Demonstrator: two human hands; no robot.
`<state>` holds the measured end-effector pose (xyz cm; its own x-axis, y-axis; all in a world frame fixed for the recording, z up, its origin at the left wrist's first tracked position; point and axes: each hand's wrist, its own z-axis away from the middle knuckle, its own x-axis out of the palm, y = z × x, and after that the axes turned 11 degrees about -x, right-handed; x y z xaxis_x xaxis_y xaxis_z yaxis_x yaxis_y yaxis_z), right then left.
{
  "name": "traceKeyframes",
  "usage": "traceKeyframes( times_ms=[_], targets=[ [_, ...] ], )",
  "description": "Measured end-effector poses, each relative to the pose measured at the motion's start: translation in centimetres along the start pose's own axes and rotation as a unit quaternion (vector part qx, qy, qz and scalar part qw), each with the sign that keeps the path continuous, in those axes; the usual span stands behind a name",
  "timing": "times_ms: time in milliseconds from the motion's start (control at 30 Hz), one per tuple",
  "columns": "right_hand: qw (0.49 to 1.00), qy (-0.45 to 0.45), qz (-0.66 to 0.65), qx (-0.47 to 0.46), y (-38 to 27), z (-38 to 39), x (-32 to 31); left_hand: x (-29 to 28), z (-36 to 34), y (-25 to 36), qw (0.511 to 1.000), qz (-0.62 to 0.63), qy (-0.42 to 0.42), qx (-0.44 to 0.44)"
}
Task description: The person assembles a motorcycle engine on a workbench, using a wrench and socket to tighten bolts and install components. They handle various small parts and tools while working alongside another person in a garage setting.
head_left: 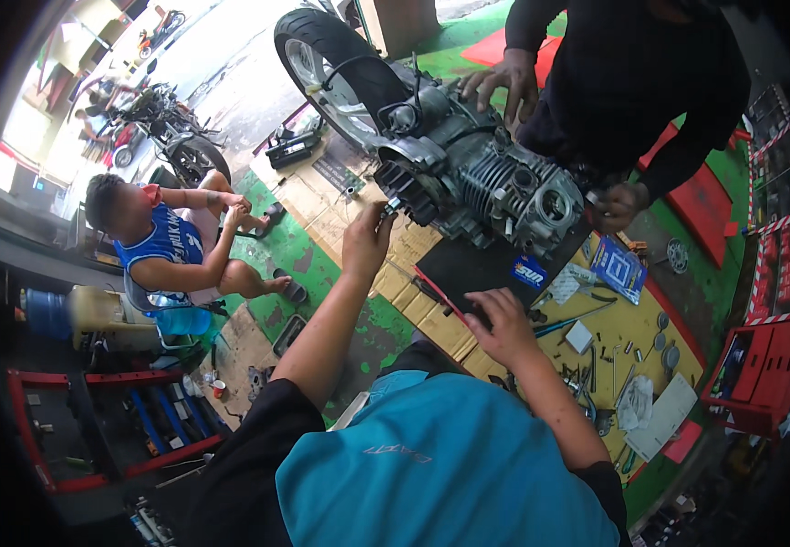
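My left hand [368, 242] is raised to the near side of a scooter engine [495, 182], fingertips pinched on a small silver metal piece [391, 207]. That piece is close to the black finned round part [406, 193] on the engine's side; whether it touches is too small to tell. Lower and to the right, my right hand [507, 330] has its fingers apart and nothing visible in them. It hovers by the table's red edge strip [441, 294] and a black mat [468, 273]. A rear wheel [340, 73] is joined to the engine.
Across the engine a co-worker in black rests one hand [504, 84] on it, the other hand [621, 206] beside the cylinder end. Tools, bolts and a blue packet [618, 268] lie on the yellow tabletop [555, 351]. At left, a person in a blue jersey [165, 239] sits.
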<state>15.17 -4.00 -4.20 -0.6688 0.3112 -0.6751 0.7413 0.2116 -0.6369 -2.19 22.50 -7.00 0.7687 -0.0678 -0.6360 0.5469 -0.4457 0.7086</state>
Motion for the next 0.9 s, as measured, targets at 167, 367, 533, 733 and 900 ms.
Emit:
traceKeyframes(
  times_ms=[167,367,533,733,900],
  targets=[
    [0.998,-0.057,-0.002,-0.035,-0.3,-4.0,2.0,-2.1,1.0,1.0,0.994,0.041,-0.033,-0.100],
    [0.997,-0.051,-0.055,0.018,-1.1,-7.5,4.4,-3.0,1.1,1.2,0.877,0.351,-0.145,-0.295],
    [0.958,-0.120,-0.131,0.227,-2.4,-11.3,4.7,-1.8,-0.4,1.4,0.781,0.435,-0.228,-0.385],
    [0.946,-0.105,-0.121,0.282,-4.5,-13.0,2.6,-2.2,-1.6,1.1,0.733,0.444,-0.294,-0.423],
    [0.970,-0.066,-0.075,0.220,-6.0,-14.2,2.0,-1.6,-3.5,0.0,0.714,0.442,-0.345,-0.419]
  ],
)
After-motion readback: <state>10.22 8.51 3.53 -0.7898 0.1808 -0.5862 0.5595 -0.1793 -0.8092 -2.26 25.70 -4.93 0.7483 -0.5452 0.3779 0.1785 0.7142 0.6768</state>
